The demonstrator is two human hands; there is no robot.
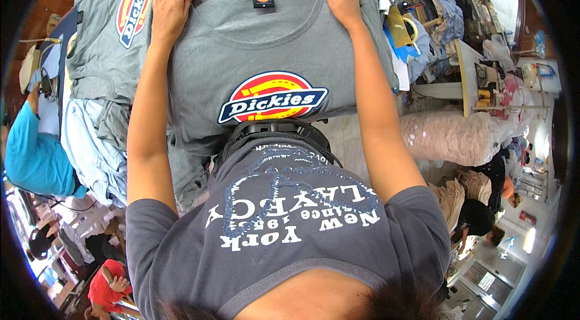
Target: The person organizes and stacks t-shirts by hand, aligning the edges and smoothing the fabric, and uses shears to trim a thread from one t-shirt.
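A grey T-shirt (266, 57) lies spread in front of me, its round neckline at the far end and a colourful printed logo on the chest. My left hand (171, 11) rests on the shirt's left shoulder beside the neckline, palm down, fingers slightly bent. On the opposite shoulder lies my right hand (342, 1), thumb and fingers apart, a ring on one finger. A small black neck label (263, 1) shows inside the collar between them. Beneath and to the left is another grey T-shirt (106, 42) with the same kind of logo.
Light blue garments (99, 145) hang at the left, near a person in a blue top (42, 154). A roll of tape (411, 30) sits right of the shirts. Further right are a large plastic-wrapped bundle (450, 137) and piled clothes (444, 0). Other people appear near the lower edges.
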